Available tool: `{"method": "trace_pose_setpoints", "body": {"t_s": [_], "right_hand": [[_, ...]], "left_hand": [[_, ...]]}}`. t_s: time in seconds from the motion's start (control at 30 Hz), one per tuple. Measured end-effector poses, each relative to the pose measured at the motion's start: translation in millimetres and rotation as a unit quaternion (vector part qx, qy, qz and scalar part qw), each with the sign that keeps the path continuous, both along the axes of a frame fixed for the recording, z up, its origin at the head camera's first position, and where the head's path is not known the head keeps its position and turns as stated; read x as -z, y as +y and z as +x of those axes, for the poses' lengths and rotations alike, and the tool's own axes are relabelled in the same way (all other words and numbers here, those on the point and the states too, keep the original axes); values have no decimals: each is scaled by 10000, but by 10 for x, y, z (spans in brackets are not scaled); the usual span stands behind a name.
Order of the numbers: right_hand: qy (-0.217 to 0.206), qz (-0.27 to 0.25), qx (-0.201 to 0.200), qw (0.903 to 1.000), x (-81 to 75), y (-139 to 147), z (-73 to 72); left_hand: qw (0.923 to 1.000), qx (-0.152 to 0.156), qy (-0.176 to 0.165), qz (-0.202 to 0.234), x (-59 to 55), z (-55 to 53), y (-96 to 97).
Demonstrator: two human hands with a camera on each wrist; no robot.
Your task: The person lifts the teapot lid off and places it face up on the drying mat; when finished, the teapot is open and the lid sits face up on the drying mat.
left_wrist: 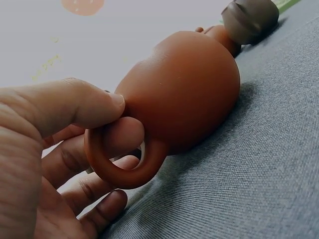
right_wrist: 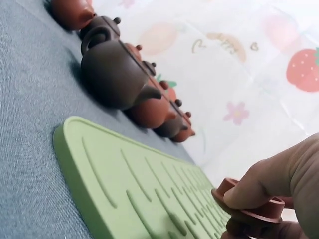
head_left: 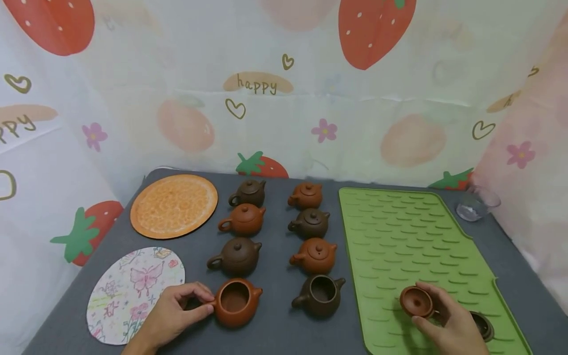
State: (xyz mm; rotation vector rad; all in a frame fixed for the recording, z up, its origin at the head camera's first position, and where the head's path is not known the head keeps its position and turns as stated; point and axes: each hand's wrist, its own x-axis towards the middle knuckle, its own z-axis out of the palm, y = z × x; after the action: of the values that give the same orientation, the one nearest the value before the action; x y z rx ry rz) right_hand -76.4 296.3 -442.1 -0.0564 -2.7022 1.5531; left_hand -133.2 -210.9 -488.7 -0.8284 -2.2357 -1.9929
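With thumb and forefinger my left hand (head_left: 179,310) pinches the ring handle (left_wrist: 127,174) of a reddish-brown clay teapot (head_left: 237,319). This pot stands lidless on the grey cloth, its spout to the right. My right hand (head_left: 450,320) holds a reddish-brown teapot lid (head_left: 416,301) by its edge over the green mat (head_left: 390,256), hollow underside up. A dark brown lid (head_left: 482,326) lies on the mat beside that hand, partly hidden by it. Between the hands stands a dark brown teapot (head_left: 321,303), also lidless, near the mat's left edge.
Several lidded teapots, dark brown and reddish, stand in two columns behind, including a dark one (head_left: 239,259) and a reddish one (head_left: 317,257). At left lie an orange round mat (head_left: 175,206) and a butterfly-print round mat (head_left: 133,291). A glass cup (head_left: 475,204) stands far right.
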Motion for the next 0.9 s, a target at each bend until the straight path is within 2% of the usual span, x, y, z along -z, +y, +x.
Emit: {"method": "trace_pose_setpoints", "body": {"t_s": [0.13,0.37,0.53,0.73,0.9], "right_hand": [[-400,385,110,9984,12,42,-22],[-1122,398,141,9928,37,59,-41],[-1279,778,162,9886,69,60,-70],[-1521,799,136,9850,129,100,-95],[-1556,805,-193,9843,151,167,-107]], "left_hand": [[10000,-19,30,-13,1,-14,4],[9999,-17,-130,-49,-8,0,-5],[9998,-18,-160,-75,-12,-12,-12],[9997,0,-190,-124,3,0,-21],[9996,-8,-242,-171,5,9,-23]]}}
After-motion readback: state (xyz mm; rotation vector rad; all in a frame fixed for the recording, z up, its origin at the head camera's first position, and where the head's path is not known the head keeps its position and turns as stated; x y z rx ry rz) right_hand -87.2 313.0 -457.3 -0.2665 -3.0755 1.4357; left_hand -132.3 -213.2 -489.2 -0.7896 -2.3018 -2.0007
